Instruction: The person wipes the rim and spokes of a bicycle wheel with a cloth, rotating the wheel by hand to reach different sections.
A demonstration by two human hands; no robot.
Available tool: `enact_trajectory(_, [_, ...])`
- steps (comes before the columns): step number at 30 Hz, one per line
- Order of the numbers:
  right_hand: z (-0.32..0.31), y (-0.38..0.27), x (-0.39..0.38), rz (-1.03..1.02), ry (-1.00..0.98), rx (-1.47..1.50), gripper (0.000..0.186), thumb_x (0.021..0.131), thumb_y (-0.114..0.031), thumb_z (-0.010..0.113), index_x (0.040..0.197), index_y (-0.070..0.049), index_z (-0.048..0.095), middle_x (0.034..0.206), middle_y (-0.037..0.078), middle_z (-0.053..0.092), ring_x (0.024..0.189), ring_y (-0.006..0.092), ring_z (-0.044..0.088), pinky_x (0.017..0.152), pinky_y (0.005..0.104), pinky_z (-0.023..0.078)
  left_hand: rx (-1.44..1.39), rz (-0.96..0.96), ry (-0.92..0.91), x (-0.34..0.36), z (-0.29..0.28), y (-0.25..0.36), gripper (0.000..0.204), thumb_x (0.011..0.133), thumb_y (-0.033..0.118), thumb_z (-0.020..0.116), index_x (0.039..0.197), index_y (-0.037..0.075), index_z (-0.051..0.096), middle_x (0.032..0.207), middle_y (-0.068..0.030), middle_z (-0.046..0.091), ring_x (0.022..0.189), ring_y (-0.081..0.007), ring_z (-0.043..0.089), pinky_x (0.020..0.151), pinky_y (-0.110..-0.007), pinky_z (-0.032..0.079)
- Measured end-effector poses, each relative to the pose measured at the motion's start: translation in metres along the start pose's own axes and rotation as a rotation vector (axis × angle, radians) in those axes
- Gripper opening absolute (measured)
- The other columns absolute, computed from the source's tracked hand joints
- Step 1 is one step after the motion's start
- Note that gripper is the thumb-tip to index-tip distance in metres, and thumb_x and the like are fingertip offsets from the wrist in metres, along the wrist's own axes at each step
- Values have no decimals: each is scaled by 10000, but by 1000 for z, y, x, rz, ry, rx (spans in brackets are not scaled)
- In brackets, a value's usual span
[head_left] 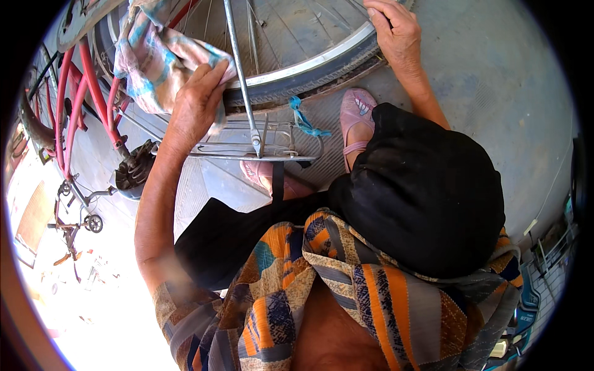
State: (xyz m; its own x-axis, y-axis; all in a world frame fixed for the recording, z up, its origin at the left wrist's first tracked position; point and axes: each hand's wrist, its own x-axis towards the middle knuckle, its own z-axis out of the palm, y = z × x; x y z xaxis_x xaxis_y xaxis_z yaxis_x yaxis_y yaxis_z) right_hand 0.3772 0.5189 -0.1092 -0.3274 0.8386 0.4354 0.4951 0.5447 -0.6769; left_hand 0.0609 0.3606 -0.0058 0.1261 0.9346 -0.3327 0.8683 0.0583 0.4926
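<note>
A bicycle wheel [315, 68] with a silver rim and black tyre lies across the top of the view. My left hand [199, 99] is closed on a crumpled cloth [158, 59] with white, pink and blue patches, pressed near the rim and a metal stay [238, 59]. At the wheel's right side my right hand [399, 34] has its fingers curled over the tyre and rim. Below the wheel, a metal rear carrier [247, 151] shows, with a blue strip [303, 117] tied to it. What the cloth covers is hidden.
Red bicycle frame tubes [93, 86] and a black saddle [136, 170] stand at the left. My pink shoes [357, 108] are close under the wheel on the grey floor [482, 80]. A wire rack [554, 247] sits at the right edge. Bright glare washes out the lower left.
</note>
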Motion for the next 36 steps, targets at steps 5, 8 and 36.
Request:
enact_trajectory(5, [-5, 3, 0, 7, 0, 27, 89, 874, -46, 643, 945, -18, 687, 922, 130, 694, 869, 317, 655, 790, 396, 481, 290, 168, -76, 19, 11, 2, 231, 871, 11, 612, 1096, 15, 663, 1025, -160, 620, 973, -341, 641, 829, -426, 514])
enact_trajectory(8, [-7, 6, -2, 18, 15, 24, 90, 872, -42, 643, 948, -19, 687, 917, 130, 693, 861, 314, 657, 780, 393, 484, 457, 109, -64, 13, 5, -4, 207, 838, 7, 606, 1028, 37, 681, 969, -136, 600, 967, -324, 628, 845, -412, 511])
enact_trajectory(36, [0, 5, -2, 49, -29, 30, 90, 879, -43, 650, 949, -14, 699, 924, 130, 705, 864, 295, 664, 810, 380, 484, 343, 63, 24, -24, -3, -13, 405, 832, -26, 646, 1229, 55, 653, 995, -133, 629, 937, -336, 654, 827, -427, 528])
